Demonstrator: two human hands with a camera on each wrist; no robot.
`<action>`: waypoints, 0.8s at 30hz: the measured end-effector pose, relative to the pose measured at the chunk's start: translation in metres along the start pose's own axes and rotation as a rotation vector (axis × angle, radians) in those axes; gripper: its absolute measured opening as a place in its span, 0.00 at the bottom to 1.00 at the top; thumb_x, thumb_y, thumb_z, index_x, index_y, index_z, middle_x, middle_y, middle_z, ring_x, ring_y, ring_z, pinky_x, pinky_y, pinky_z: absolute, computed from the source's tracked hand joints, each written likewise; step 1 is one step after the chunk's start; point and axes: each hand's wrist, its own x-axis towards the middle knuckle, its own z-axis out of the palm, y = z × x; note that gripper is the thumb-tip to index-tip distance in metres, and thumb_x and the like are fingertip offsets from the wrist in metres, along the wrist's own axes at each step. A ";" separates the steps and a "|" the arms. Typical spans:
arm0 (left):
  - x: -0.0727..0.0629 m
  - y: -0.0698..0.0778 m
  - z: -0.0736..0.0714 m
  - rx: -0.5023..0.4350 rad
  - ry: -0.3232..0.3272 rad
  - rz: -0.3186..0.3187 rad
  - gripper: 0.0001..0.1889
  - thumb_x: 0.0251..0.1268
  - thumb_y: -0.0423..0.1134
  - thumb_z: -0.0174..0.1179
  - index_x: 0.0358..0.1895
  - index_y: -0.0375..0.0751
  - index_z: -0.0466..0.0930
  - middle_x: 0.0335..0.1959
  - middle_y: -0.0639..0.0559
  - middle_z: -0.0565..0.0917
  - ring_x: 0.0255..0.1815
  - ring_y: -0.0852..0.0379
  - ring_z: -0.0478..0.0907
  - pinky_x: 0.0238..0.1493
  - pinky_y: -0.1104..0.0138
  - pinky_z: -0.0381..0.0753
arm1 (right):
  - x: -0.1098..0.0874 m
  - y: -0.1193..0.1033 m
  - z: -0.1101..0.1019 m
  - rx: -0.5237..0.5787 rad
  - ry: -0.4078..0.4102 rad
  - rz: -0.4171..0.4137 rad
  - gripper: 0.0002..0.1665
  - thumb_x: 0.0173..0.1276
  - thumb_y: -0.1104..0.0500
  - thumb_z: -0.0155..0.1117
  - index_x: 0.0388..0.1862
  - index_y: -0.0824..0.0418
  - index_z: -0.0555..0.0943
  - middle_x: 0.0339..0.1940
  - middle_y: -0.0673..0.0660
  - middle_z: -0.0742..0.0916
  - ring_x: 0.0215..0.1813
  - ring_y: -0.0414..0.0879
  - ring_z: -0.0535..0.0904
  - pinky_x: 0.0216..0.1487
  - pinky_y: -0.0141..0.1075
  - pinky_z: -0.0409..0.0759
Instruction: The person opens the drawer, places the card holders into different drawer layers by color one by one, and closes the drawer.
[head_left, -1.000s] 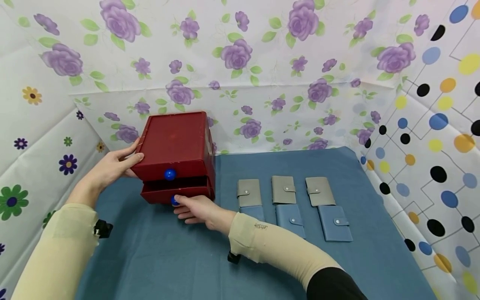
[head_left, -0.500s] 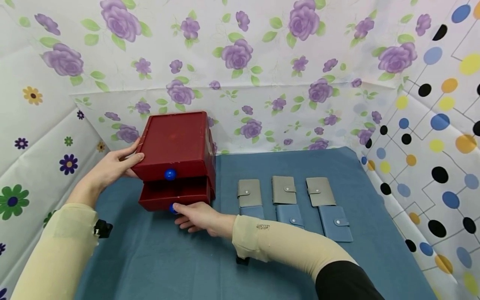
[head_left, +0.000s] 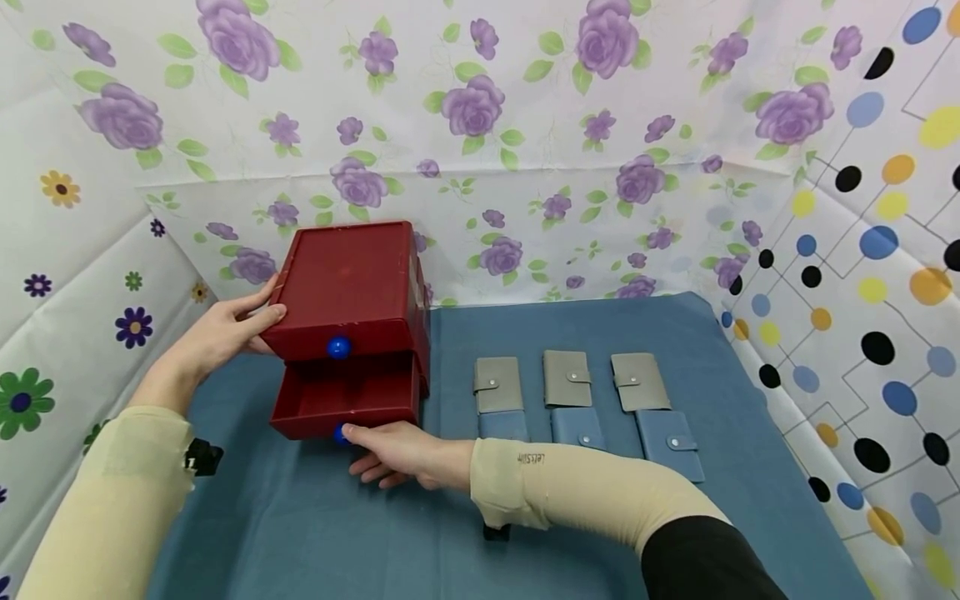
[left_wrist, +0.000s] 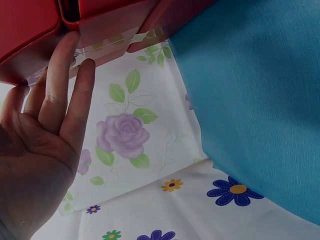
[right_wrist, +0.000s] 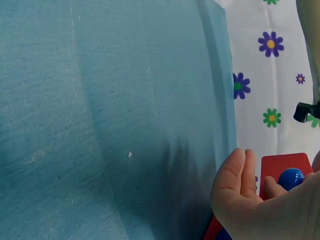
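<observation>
A dark red two-drawer box (head_left: 345, 275) stands at the back left. My left hand (head_left: 217, 342) grips its left side, thumb on the top edge; in the left wrist view the fingers (left_wrist: 60, 85) reach the red side. The lower drawer (head_left: 348, 396) is pulled out, and its visible inside is bare red. With thumb and fingers my right hand (head_left: 401, 454) pinches the lower blue knob (head_left: 340, 433), which is partly hidden. Above it, the upper drawer with its own blue knob (head_left: 339, 347) is closed. The right wrist view shows the right hand (right_wrist: 250, 200) from close by.
Three grey snap wallets (head_left: 497, 383) lie in a row to the right, with three blue snap wallets (head_left: 670, 442) below them. My right forearm partly covers the blue ones. A blue-grey cloth (head_left: 315, 533) covers the table, and patterned sheets (head_left: 525, 225) form walls around it.
My right hand has moved toward me with the knob, and the lower drawer has slid farther out, showing more of its inside. The left hand stays on the box.
</observation>
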 end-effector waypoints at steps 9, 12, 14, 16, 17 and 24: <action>-0.001 0.002 0.000 -0.004 -0.003 -0.003 0.39 0.87 0.54 0.51 0.88 0.58 0.38 0.84 0.24 0.53 0.38 0.54 0.91 0.45 0.74 0.85 | -0.005 0.001 0.002 -0.004 -0.012 0.027 0.37 0.81 0.34 0.60 0.70 0.61 0.82 0.43 0.52 0.93 0.47 0.49 0.89 0.49 0.43 0.86; -0.001 0.002 0.001 -0.003 -0.002 -0.003 0.39 0.87 0.54 0.51 0.88 0.58 0.38 0.84 0.24 0.53 0.38 0.54 0.91 0.45 0.74 0.85 | -0.008 0.003 0.003 -0.009 -0.011 0.033 0.36 0.81 0.34 0.60 0.70 0.61 0.82 0.43 0.52 0.93 0.46 0.47 0.89 0.49 0.43 0.86; 0.000 0.002 0.001 -0.004 -0.001 -0.001 0.39 0.88 0.54 0.51 0.88 0.58 0.38 0.84 0.24 0.54 0.39 0.54 0.91 0.45 0.74 0.85 | -0.009 0.004 0.003 -0.013 -0.011 0.031 0.36 0.81 0.34 0.60 0.70 0.60 0.82 0.42 0.52 0.93 0.45 0.46 0.89 0.47 0.42 0.86; 0.000 0.002 0.001 -0.002 -0.001 -0.001 0.39 0.88 0.54 0.51 0.88 0.58 0.38 0.83 0.24 0.54 0.39 0.54 0.91 0.45 0.74 0.85 | -0.011 0.005 0.004 -0.015 -0.012 0.031 0.36 0.81 0.34 0.60 0.70 0.60 0.82 0.42 0.51 0.93 0.44 0.46 0.89 0.46 0.41 0.85; 0.000 0.002 0.001 0.000 -0.001 -0.003 0.39 0.88 0.54 0.51 0.88 0.59 0.38 0.83 0.24 0.55 0.39 0.54 0.91 0.46 0.74 0.84 | -0.012 0.006 0.004 -0.017 -0.013 0.031 0.36 0.81 0.34 0.60 0.70 0.60 0.82 0.42 0.51 0.93 0.44 0.46 0.89 0.46 0.41 0.85; 0.000 0.002 0.001 0.016 0.001 -0.010 0.39 0.87 0.55 0.51 0.88 0.59 0.38 0.83 0.23 0.55 0.39 0.54 0.91 0.45 0.74 0.85 | -0.015 0.009 0.005 -0.015 -0.016 0.030 0.35 0.81 0.35 0.61 0.68 0.60 0.84 0.40 0.51 0.93 0.43 0.45 0.89 0.45 0.40 0.85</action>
